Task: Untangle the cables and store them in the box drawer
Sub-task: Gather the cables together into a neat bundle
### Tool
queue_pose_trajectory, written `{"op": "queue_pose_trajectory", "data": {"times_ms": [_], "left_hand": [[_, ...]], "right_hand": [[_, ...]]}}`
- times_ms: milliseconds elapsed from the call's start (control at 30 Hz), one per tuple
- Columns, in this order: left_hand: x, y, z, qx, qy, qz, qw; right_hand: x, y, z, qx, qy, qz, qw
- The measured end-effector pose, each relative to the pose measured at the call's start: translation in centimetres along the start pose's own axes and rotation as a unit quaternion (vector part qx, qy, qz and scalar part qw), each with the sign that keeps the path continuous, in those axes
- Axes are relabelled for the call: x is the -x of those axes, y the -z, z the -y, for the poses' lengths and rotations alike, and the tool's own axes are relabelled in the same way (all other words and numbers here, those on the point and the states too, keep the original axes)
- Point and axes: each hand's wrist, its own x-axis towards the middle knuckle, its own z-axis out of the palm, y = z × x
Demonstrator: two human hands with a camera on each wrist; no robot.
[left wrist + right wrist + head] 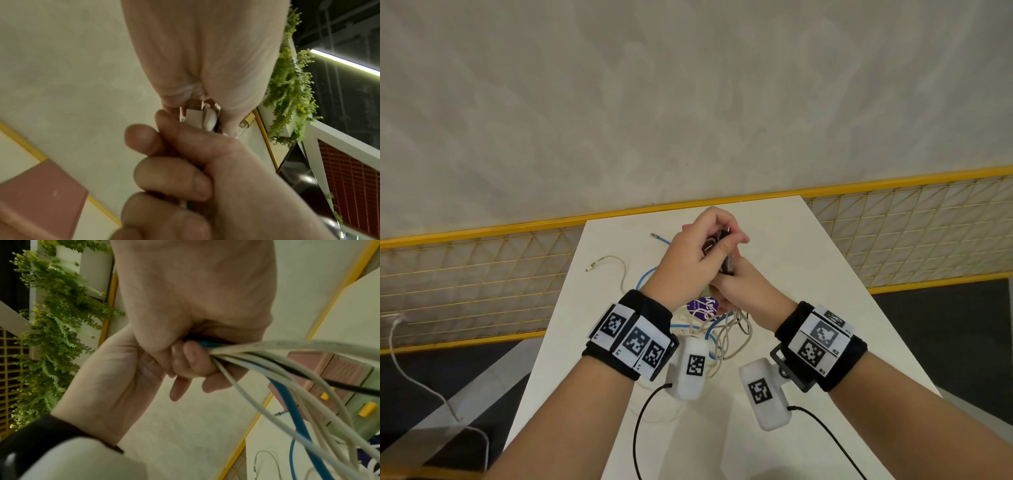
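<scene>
Standing lengthwise under the person, one white table (808,274) carries a single tangle of cables (722,332): one blue cable (292,404), one black, and several white ones too knotted to count. Two hands meet above the table's middle, toward its far edge. The right hand (743,291) is clenched around the gathered bundle, which trails below it to the tabletop. Directly above, touching it, the left hand (688,260) pinches the plug ends (202,116). One pink box (329,369) sits just beyond.
</scene>
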Motion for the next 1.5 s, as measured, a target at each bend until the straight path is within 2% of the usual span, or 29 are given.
{"op": "queue_pose_trajectory", "data": {"times_ms": [133, 233, 333, 400, 500, 567, 633, 733, 800, 900, 967, 1000, 1033, 1100, 1167, 1200, 1267, 1333, 1433, 1500], "left_hand": [[0.1, -0.5, -0.5, 0.103, 0.024, -0.047, 0.993], [-0.2, -0.6, -0.7, 0.114, 0.048, -0.046, 0.991], [-0.5, -0.6, 0.2, 0.036, 0.057, -0.017, 0.998], [-0.4, -0.7, 0.8, -0.063, 0.030, 0.009, 0.998], [-0.1, -1.0, 1.2, -0.187, -0.015, 0.053, 0.981], [0.0, -1.1, 1.5, -0.262, -0.033, 0.059, 0.963], [0.0, -1.1, 1.5, -0.300, -0.051, 0.035, 0.952], [-0.2, -1.4, 1.6, -0.266, -0.058, -0.038, 0.962], [-0.4, -1.0, 1.6, -0.218, -0.035, -0.091, 0.971], [-0.9, 1.2, 1.9, -0.128, 0.045, -0.181, 0.974], [-0.9, 2.6, 2.5, -0.112, 0.114, -0.158, 0.974], [-0.7, 2.9, 2.9, -0.139, 0.127, -0.140, 0.972], [-0.3, 2.9, 3.2, -0.201, 0.108, -0.143, 0.963], [0.6, 2.3, 3.4, -0.308, -0.022, -0.176, 0.934], [1.6, 0.5, 3.3, -0.316, -0.122, -0.107, 0.935], [2.2, -0.5, 3.6, -0.310, -0.126, -0.058, 0.940], [3.3, -2.1, 4.1, -0.281, -0.070, -0.021, 0.957], [3.5, -2.5, 4.8, -0.235, -0.017, -0.035, 0.971], [2.4, -2.1, 5.1, -0.242, 0.033, -0.013, 0.970], [1.5, -1.2, 4.9, -0.222, 0.067, -0.027, 0.972]], "right_hand": [[0.2, 0.0, 0.2, -0.002, 0.003, -0.004, 1.000], [0.1, 0.0, 0.1, -0.005, 0.020, -0.022, 1.000], [0.0, 0.0, -0.6, 0.014, 0.032, -0.054, 0.998], [0.0, -0.1, -0.8, 0.040, 0.042, -0.075, 0.995], [0.0, 0.1, -0.6, 0.071, 0.052, -0.083, 0.993], [-0.2, 0.3, -0.2, 0.124, 0.071, -0.073, 0.987], [-0.4, 0.0, 0.3, 0.165, 0.086, -0.077, 0.980], [-0.6, 0.3, 0.4, 0.135, 0.078, -0.050, 0.986], [-0.6, 0.8, 0.1, 0.117, 0.067, -0.013, 0.991], [0.1, 1.5, -1.3, 0.183, 0.070, 0.056, 0.979], [0.8, 1.9, -2.1, 0.167, 0.080, 0.067, 0.980], [0.9, 2.0, -2.2, 0.182, 0.086, 0.061, 0.978], [1.0, 2.0, -2.2, 0.209, 0.096, 0.053, 0.972], [0.9, 2.0, -2.2, 0.259, 0.127, 0.042, 0.957], [0.5, 1.6, -1.9, 0.284, 0.152, 0.040, 0.946], [0.4, 1.4, -1.8, 0.285, 0.155, 0.045, 0.945], [0.4, 1.3, -1.5, 0.286, 0.137, 0.060, 0.946], [0.5, 1.6, -1.3, 0.272, 0.116, 0.074, 0.953], [0.5, 2.5, -1.1, 0.234, 0.099, 0.074, 0.964], [0.3, 3.6, -1.1, 0.220, 0.095, 0.087, 0.967]]}}
